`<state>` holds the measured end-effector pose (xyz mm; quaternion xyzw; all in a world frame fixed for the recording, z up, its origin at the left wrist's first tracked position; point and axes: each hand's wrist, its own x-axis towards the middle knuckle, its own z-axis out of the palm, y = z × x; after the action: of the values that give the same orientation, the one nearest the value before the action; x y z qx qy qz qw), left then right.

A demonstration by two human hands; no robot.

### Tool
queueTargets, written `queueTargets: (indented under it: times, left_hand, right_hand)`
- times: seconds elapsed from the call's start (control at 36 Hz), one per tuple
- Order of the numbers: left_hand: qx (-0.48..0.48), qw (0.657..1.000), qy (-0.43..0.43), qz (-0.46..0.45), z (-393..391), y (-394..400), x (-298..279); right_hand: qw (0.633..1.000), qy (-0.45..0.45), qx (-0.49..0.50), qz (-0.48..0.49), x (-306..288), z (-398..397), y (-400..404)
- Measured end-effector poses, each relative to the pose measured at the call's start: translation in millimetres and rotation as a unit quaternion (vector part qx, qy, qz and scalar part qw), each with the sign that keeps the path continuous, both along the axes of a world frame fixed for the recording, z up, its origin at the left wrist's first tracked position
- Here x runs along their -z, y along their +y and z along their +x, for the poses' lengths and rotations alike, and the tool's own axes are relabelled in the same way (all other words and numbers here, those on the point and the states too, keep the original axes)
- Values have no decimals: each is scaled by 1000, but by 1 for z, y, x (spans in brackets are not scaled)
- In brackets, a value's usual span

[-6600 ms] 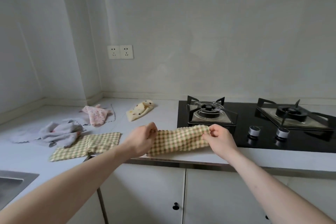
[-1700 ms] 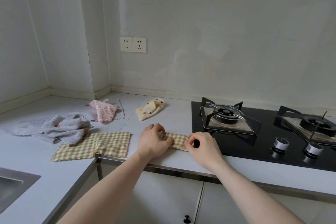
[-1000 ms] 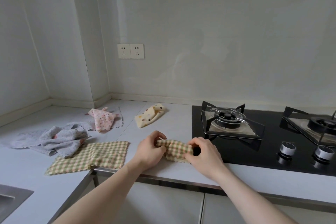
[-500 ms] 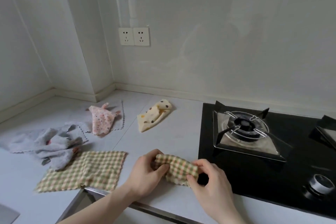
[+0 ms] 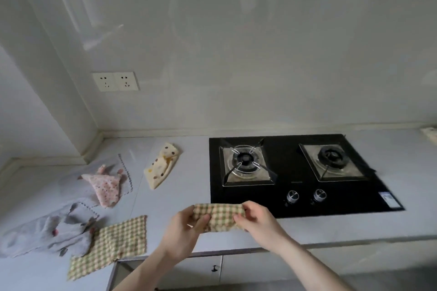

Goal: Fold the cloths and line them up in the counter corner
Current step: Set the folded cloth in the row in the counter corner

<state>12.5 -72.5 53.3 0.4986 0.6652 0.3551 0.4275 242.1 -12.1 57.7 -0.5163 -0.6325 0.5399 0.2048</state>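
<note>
A small folded green-checked cloth (image 5: 220, 216) is held just above the counter's front edge, in front of the hob. My left hand (image 5: 183, 231) grips its left end and my right hand (image 5: 257, 220) grips its right end. A second green-checked cloth (image 5: 111, 247) lies flat on the counter to the left. A crumpled grey cloth (image 5: 52, 231) sits beside it. Farther back lie a pink dotted cloth (image 5: 105, 184) and a cream cloth with brown dots (image 5: 162, 165). The counter corner (image 5: 94, 149) is at the back left.
A black two-burner gas hob (image 5: 295, 172) with two knobs fills the counter to the right. A double wall socket (image 5: 115, 81) sits above the corner. Another cloth edge (image 5: 430, 134) shows at the far right. Cabinet doors (image 5: 212, 269) are below the counter.
The checked cloth went from a long strip to a small folded packet. My hands lifted it off the counter, and the view swung up and to the right.
</note>
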Motion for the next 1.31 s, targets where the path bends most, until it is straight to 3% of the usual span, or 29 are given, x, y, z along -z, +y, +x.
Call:
queueTargets:
  times: [0.17,0.25,0.47,0.64,0.86,1.06,1.31]
  left_hand:
    - [83,996,23,32,43,6,-55]
    - [106,993,-1,46,81,15,-79]
    - [202,975,35,83,200,45,-126]
    - [260,964,20,56,320,66,-128]
    - [244,967,55,47,464,80,-125]
    - [219,972,66,47,532,106,-128]
    - [253,959,121,42,595,185,-120]
  right_hand:
    - [997,20,59,33,-54,57,-33]
    - [993,29,103,43,-72,91,-41]
    - [978,29,191,76,-105,208,-52]
    - [964,23,253,79,-114,325,-68]
    - [958,-24,279,65,-125,465,-70]
    - [956,-27,287,56,-125,528,-38]
    - [955,-38,294,18,-111,586,28]
